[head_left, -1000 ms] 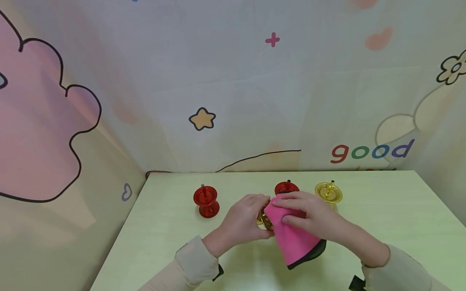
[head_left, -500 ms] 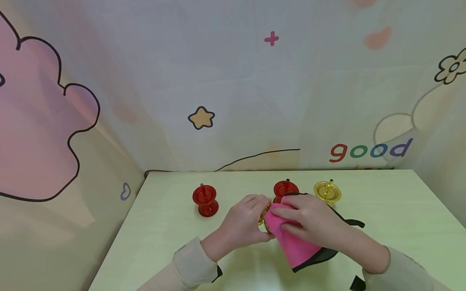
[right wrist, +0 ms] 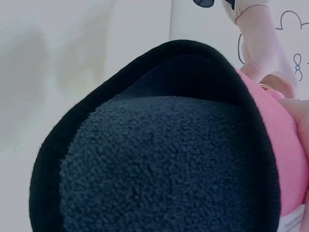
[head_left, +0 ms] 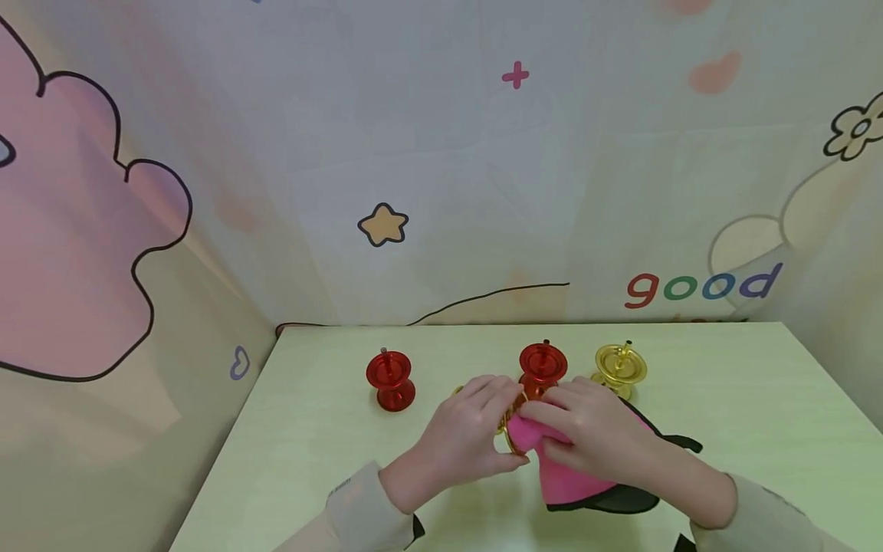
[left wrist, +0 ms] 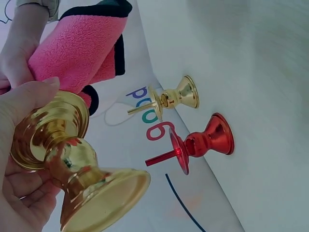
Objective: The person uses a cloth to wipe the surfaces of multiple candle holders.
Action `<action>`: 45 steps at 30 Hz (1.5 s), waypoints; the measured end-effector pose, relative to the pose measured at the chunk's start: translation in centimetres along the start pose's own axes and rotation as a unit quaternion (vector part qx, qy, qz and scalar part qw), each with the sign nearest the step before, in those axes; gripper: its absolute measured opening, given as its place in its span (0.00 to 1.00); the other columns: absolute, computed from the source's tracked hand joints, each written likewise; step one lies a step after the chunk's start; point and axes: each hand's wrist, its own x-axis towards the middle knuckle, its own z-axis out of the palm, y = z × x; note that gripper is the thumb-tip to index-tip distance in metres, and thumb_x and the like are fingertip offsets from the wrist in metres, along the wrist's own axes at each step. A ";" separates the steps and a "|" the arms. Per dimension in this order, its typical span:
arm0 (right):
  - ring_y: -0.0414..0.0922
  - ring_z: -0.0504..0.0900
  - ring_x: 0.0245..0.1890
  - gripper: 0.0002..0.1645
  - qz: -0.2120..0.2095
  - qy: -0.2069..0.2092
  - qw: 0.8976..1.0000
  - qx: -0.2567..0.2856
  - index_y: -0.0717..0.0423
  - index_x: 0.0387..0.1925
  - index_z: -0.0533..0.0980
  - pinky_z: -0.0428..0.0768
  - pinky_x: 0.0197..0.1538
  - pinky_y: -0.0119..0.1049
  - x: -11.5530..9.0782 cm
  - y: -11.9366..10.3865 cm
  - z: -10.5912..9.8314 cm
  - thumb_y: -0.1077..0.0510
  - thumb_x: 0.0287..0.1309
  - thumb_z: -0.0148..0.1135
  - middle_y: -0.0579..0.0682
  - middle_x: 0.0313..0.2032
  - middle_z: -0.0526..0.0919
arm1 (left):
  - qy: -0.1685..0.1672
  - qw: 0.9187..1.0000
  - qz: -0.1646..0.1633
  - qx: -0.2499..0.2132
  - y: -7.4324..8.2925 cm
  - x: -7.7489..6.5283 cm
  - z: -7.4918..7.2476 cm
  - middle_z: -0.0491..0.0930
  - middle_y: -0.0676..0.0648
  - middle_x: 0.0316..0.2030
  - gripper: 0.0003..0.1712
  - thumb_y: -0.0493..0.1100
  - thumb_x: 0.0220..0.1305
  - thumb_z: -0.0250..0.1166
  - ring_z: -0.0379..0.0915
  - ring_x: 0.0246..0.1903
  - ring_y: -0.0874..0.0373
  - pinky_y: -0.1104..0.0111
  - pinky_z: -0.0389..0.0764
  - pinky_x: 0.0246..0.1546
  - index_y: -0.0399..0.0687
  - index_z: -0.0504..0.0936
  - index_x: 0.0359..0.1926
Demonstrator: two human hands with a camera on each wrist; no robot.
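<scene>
The pink cloth [head_left: 566,471], black-edged, trails onto the table [head_left: 724,399]; our right hand [head_left: 586,429] pinches its top against the gold candlestick [left wrist: 67,159], seemingly to rub it. Our left hand [head_left: 462,429] curls round the candlestick's stem, steadying it above the table.

Glossy gold candlestick [left wrist: 72,164], fleecy cloth [left wrist: 79,53]

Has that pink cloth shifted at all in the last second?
Yes. The pink cloth has swung right and lower: its tail now trails farther right, under the gold candlestick, while the right hand holds it.
</scene>
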 end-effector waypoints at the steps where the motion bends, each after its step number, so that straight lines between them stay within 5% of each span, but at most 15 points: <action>1: 0.35 0.72 0.24 0.21 -0.006 0.007 1.000 0.003 0.46 0.34 0.77 0.71 0.29 0.30 0.0 0.0 0.0 0.60 0.28 0.66 0.40 0.24 0.77 | -0.006 1.000 0.000 -0.009 0.0 -0.1 0.0 0.75 0.52 0.47 0.42 0.60 0.35 0.71 0.67 0.50 0.60 0.75 0.75 0.45 0.44 0.71 0.51; 5: 0.34 0.69 0.23 0.18 -0.031 0.019 0.999 0.012 0.47 0.32 0.77 0.69 0.29 0.28 -0.1 0.1 -0.4 0.60 0.30 0.62 0.39 0.23 0.75 | -0.079 0.994 -0.012 -0.081 -0.3 -0.1 -0.8 0.70 0.51 0.54 0.53 0.64 0.38 0.68 0.62 0.56 0.60 0.73 0.70 0.52 0.44 0.60 0.62; 11: 0.35 0.70 0.25 0.11 -0.061 0.022 0.998 0.007 0.46 0.33 0.77 0.70 0.30 0.28 -0.3 0.0 -1.1 0.56 0.43 0.54 0.38 0.24 0.75 | -0.219 0.949 -0.069 -0.215 -1.3 1.0 -1.9 0.61 0.55 0.62 0.60 0.64 0.37 0.68 0.57 0.61 0.61 0.68 0.65 0.58 0.49 0.49 0.67; 15: 0.36 0.72 0.28 0.15 -0.065 0.014 0.997 0.028 0.46 0.35 0.77 0.71 0.31 0.28 -0.4 -0.2 -1.2 0.56 0.40 0.61 0.39 0.27 0.78 | -0.245 0.937 -0.059 -0.242 -1.3 1.3 -1.7 0.64 0.55 0.61 0.56 0.62 0.38 0.69 0.62 0.58 0.65 0.73 0.66 0.56 0.49 0.54 0.66; 18: 0.35 0.75 0.29 0.16 -0.029 -0.010 0.998 0.061 0.46 0.38 0.75 0.74 0.32 0.28 -0.6 -0.3 -1.3 0.55 0.43 0.63 0.39 0.29 0.79 | -0.231 0.939 -0.060 -0.247 -1.1 1.2 -1.5 0.67 0.55 0.58 0.53 0.61 0.39 0.69 0.66 0.55 0.66 0.76 0.69 0.52 0.49 0.58 0.64; 21: 0.36 0.77 0.30 0.13 -0.006 -0.026 0.996 0.083 0.45 0.40 0.75 0.76 0.33 0.29 -0.7 -0.2 -1.4 0.52 0.49 0.61 0.39 0.30 0.81 | -0.207 0.950 -0.061 -0.225 -0.8 0.9 -1.2 0.70 0.54 0.56 0.51 0.61 0.39 0.69 0.67 0.53 0.65 0.77 0.70 0.50 0.48 0.59 0.64; 27: 0.34 0.78 0.29 0.10 -0.009 -0.032 0.995 0.098 0.42 0.36 0.78 0.75 0.31 0.23 -0.5 0.2 -1.7 0.48 0.51 0.60 0.40 0.30 0.81 | -0.134 0.985 -0.001 -0.113 -0.3 0.5 -0.9 0.73 0.50 0.52 0.52 0.64 0.38 0.68 0.67 0.54 0.61 0.72 0.68 0.55 0.42 0.61 0.62; 31: 0.32 0.75 0.25 0.11 0.029 -0.037 0.996 0.075 0.42 0.35 0.79 0.72 0.27 0.21 -0.2 0.1 -1.8 0.46 0.48 0.63 0.38 0.26 0.79 | -0.060 0.997 0.038 -0.034 0.0 0.5 -0.8 0.74 0.49 0.52 0.50 0.64 0.37 0.68 0.68 0.54 0.60 0.69 0.64 0.59 0.41 0.66 0.58; 37: 0.31 0.69 0.20 0.15 0.064 -0.023 0.997 0.021 0.42 0.34 0.77 0.68 0.23 0.22 -0.1 -0.3 -1.6 0.52 0.40 0.68 0.37 0.21 0.75 | 0.036 0.995 0.070 0.061 0.5 0.4 -0.3 0.76 0.47 0.50 0.47 0.64 0.37 0.68 0.72 0.51 0.58 0.66 0.69 0.55 0.40 0.70 0.54; 45: 0.28 0.68 0.24 0.15 0.163 -0.096 0.970 0.154 0.45 0.35 0.74 0.69 0.24 0.21 -0.4 -0.5 -1.8 0.61 0.41 0.65 0.35 0.28 0.78 | 0.106 0.983 0.105 0.108 0.9 -0.1 0.8 0.78 0.47 0.47 0.46 0.67 0.38 0.65 0.74 0.49 0.58 0.66 0.72 0.52 0.39 0.73 0.52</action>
